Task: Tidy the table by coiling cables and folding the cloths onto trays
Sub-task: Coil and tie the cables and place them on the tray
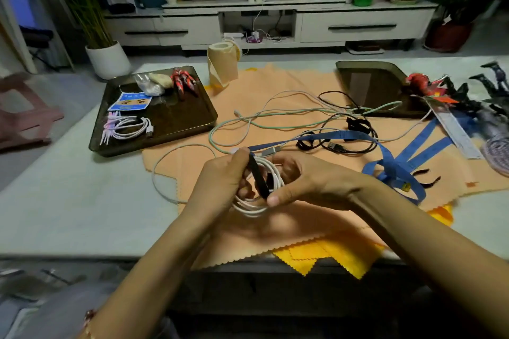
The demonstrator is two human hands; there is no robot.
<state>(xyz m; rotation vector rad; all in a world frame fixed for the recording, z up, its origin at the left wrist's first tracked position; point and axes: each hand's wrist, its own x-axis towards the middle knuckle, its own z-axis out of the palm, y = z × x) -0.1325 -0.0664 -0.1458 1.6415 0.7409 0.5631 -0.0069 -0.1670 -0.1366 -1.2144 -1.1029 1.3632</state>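
Observation:
My left hand (220,181) and my right hand (308,181) meet over the near middle of the table, both gripping a coil of white cable (256,208). A black strap (260,179) crosses the coil between my thumbs. The cable's loose tail (158,173) loops out to the left on the table. Beyond my hands lie a pale green cable (275,125), a thin black cable (355,125) and a blue strap (396,168), all on an orange cloth (275,82). A yellow cloth (327,256) peeks out under it at the front edge.
A dark tray (190,115) at the left holds a coiled white cable (129,126), a packet and a red toy figure. Another dark tray (377,85) sits at the back right. Toy figures, a ruler and a tape roll (221,63) stand around the table.

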